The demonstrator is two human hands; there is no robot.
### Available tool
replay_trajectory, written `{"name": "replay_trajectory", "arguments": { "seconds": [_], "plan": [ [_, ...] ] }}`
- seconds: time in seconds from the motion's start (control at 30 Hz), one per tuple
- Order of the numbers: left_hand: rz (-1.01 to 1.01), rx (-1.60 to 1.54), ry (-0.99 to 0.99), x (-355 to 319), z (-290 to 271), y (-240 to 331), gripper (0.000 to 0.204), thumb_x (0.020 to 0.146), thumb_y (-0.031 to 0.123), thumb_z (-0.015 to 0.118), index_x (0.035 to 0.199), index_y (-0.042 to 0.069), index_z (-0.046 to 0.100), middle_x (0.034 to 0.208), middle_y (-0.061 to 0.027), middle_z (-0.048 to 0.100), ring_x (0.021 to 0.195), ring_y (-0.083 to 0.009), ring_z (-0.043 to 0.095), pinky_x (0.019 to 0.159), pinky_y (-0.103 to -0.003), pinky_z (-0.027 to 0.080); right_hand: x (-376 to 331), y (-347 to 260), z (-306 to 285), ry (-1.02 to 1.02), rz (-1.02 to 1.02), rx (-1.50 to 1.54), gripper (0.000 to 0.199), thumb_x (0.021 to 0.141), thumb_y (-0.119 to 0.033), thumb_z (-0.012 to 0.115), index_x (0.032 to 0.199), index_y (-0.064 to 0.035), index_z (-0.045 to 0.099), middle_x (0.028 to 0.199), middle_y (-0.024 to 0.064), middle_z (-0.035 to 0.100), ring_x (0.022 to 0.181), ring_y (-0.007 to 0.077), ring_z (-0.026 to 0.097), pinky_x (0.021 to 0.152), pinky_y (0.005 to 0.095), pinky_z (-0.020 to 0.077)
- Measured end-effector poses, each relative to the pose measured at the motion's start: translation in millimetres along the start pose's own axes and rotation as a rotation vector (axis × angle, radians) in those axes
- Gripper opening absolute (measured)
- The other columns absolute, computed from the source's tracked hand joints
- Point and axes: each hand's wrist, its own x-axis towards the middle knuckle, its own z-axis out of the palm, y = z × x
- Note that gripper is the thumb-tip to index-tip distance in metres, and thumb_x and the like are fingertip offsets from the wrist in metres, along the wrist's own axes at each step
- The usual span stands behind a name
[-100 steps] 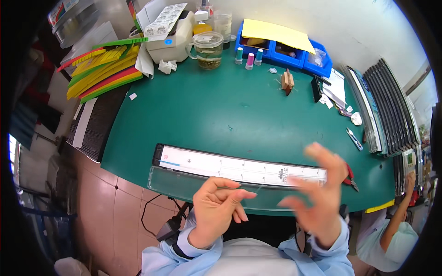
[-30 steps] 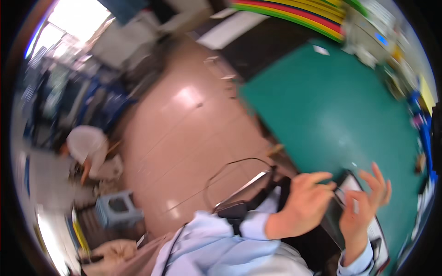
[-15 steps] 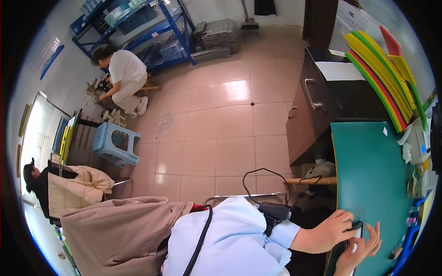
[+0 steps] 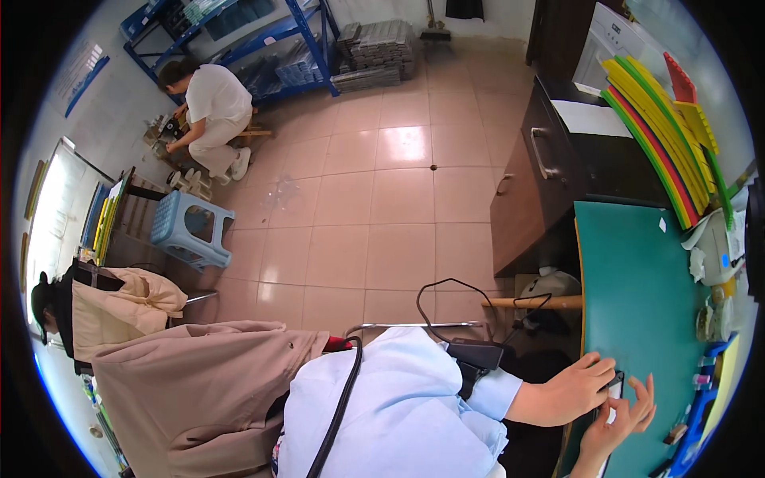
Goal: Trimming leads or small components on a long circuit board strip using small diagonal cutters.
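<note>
My left hand (image 4: 564,394) reaches from a light blue sleeve over the green tabletop (image 4: 629,279). Its fingers are bent and closed at the upper end of a narrow, dark-edged, white-faced thing (image 4: 617,388), whose kind I cannot make out. Just below, my right hand (image 4: 613,436) lies over the same thing, its fingers spread and its thumb bent inward. A small white bit (image 4: 611,416) shows by that thumb. Both hands cover most of the narrow thing.
Yellow, green and red sheets (image 4: 661,139) lean on a dark cabinet (image 4: 550,163). A blue organizer (image 4: 701,418) lines the table's right side. A blue stool (image 4: 191,229) stands left. One person (image 4: 215,103) crouches by the shelf; another (image 4: 52,303) is at the left edge.
The whole view has shifted slightly, so the room sits a little higher and further left. Both hands stay at the narrow thing in almost the same pose.
</note>
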Motion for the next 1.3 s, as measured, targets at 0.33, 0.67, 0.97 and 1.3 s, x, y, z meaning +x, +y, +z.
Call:
{"name": "replay_trajectory", "arguments": {
  "seconds": [0.33, 0.67, 0.97, 1.3],
  "plan": [
    [-0.003, 0.095, -0.16, 19, -9, 2, 0.017, 0.071, 0.011, 0.061, 0.084, 0.001, 0.065, 0.097, -0.0158, 0.057, 0.11, -0.0339, 0.05, 0.088, -0.046, 0.04, 15, -11, -32, -0.032, 0.159, 0.036, 0.01, 0.074, -0.013, 0.067, 0.083, -0.0098, 0.068, 0.133, 0.0144, 0.052, 0.135, 0.038, 0.037, 0.111, 0.0549, 0.0071],
    [0.181, 0.361, -0.307, 40, -37, -48, 0.029, 0.073, -0.007, 0.055, 0.095, 0.005, 0.067, 0.109, -0.0127, 0.061, 0.117, -0.0361, 0.049, 0.1, -0.046, 0.034, -84, 84, -167, 0.228, 0.668, 0.026, 0.006, 0.078, -0.003, 0.068, 0.082, -0.0053, 0.063, 0.123, 0.0154, 0.054, 0.11, 0.0323, 0.053, 0.094, 0.0441, 0.0325],
    [0.02, 0.372, -0.492, 56, -51, -41, 0.023, 0.085, -0.009, 0.043, 0.096, 0.002, 0.06, 0.134, -0.0199, 0.049, 0.135, -0.0384, 0.035, 0.108, -0.047, 0.027, -157, 164, -138, -0.122, 0.693, 0.393, 0.013, 0.079, 0.009, 0.064, 0.086, -0.0017, 0.061, 0.094, 0.0107, 0.054, 0.087, 0.028, 0.058, 0.072, 0.0359, 0.0485],
    [0.034, 0.469, -0.476, 61, -46, -39, 0.019, 0.087, -0.006, 0.044, 0.093, 0.002, 0.06, 0.138, -0.0202, 0.048, 0.138, -0.0402, 0.032, 0.109, -0.047, 0.025, -122, 190, -76, -0.157, 0.452, 0.48, 0.016, 0.075, 0.003, 0.071, 0.081, -0.0048, 0.058, 0.09, 0.0096, 0.052, 0.089, 0.0297, 0.053, 0.075, 0.0378, 0.0441]
  ]
}}
